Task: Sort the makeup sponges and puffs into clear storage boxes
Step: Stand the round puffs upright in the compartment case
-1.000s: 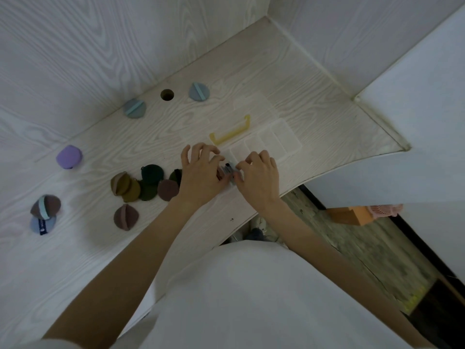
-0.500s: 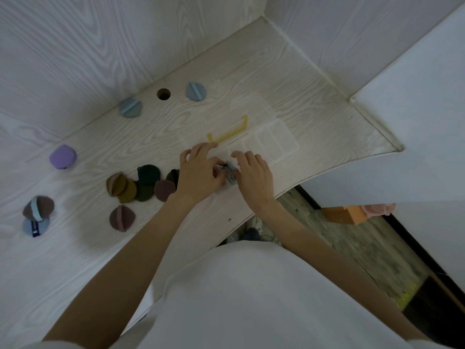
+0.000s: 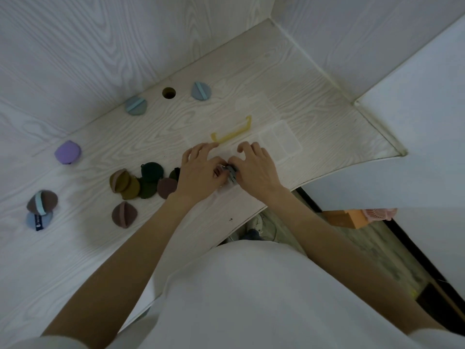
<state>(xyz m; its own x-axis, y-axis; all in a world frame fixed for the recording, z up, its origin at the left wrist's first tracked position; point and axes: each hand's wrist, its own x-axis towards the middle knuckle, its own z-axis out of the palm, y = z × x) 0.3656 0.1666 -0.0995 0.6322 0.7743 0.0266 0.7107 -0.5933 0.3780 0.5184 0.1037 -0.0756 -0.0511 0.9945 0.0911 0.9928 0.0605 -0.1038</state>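
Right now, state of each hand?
Left hand: fingers curled, pinching the grey puff at its left side.
Right hand: pinching the same grey puff from the right.

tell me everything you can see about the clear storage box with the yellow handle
The clear storage box looks like thin transparent plastic and is nearly invisible against the pale wood desk, on which it lies flat. Dividers split it into small compartments; those in view at its right end look empty. A yellow handle runs along its far side. Both hands, left hand and right hand, work at its near left end, hiding that part.
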